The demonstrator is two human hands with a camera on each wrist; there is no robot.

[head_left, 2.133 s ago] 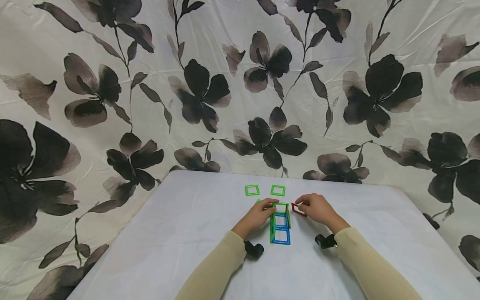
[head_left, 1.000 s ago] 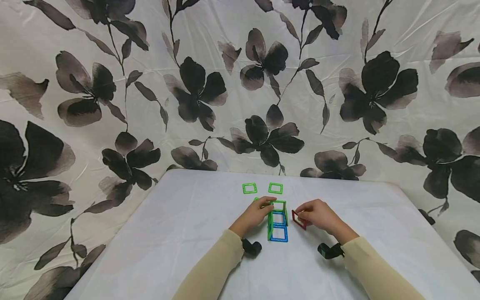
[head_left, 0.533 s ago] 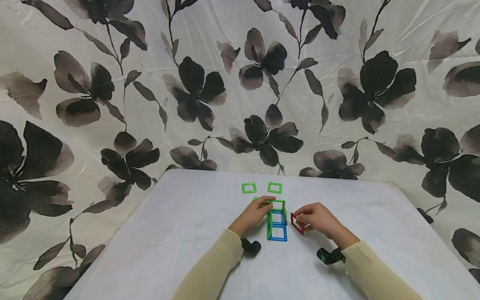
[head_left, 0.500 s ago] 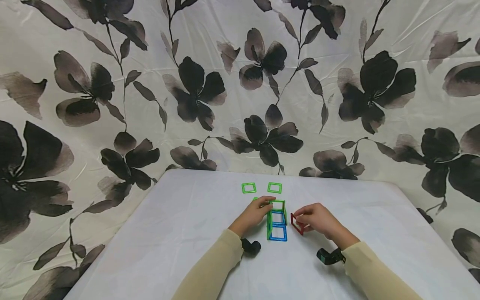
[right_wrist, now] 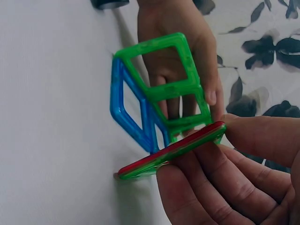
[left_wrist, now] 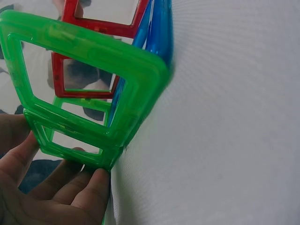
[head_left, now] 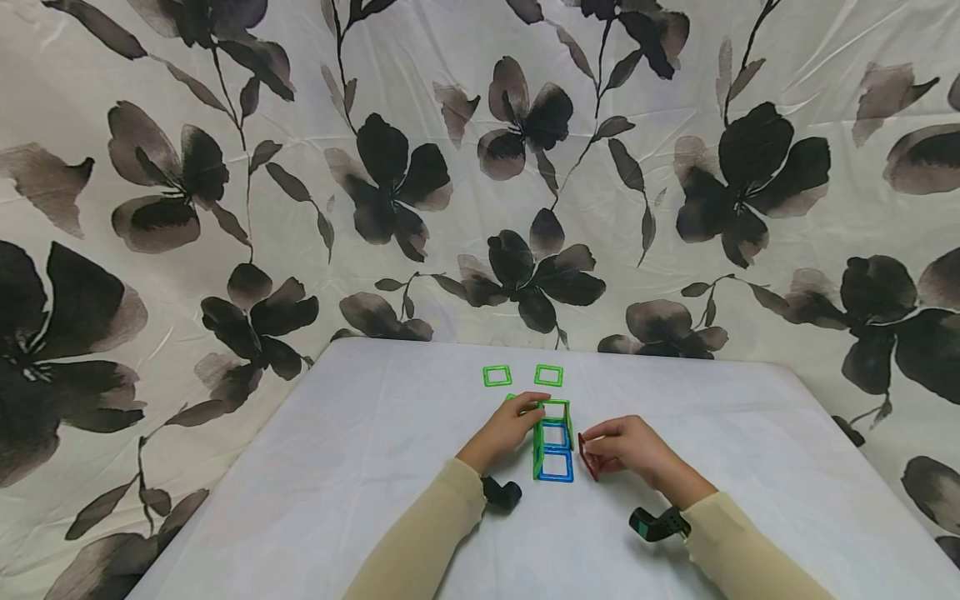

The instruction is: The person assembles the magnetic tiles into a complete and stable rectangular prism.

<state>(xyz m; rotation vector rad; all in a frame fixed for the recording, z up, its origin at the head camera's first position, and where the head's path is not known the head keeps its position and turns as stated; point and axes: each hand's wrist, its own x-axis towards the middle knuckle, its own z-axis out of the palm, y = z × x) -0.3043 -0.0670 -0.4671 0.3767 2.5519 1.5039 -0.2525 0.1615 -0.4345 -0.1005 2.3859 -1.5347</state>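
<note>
Magnetic tiles form an open shape: blue square tiles (head_left: 556, 480) lie on the table, with green square tiles (left_wrist: 147, 77) standing along the left and at the far end. My left hand (head_left: 502, 429) grips the far left green tile, thumb and index finger at its upper edge, other fingertips low against it. My right hand (head_left: 633, 454) pinches a red square tile (right_wrist: 140, 162), tilted upright just right of the shape. In the right wrist view this tile is nearly edge-on, with a green strip along it. Red frames show through the green tile in the left wrist view.
Two loose green square tiles (head_left: 497, 385) (head_left: 548, 385) lie flat beyond the shape. Part of another green piece (head_left: 509, 397) shows behind the left hand. The white-covered table (head_left: 360, 467) meets a floral cloth (head_left: 540, 283) at the back.
My right hand has come nearer to me along the shape's right side, turning the red tile more upright and edge-on. My left hand keeps its place on the green tile.
</note>
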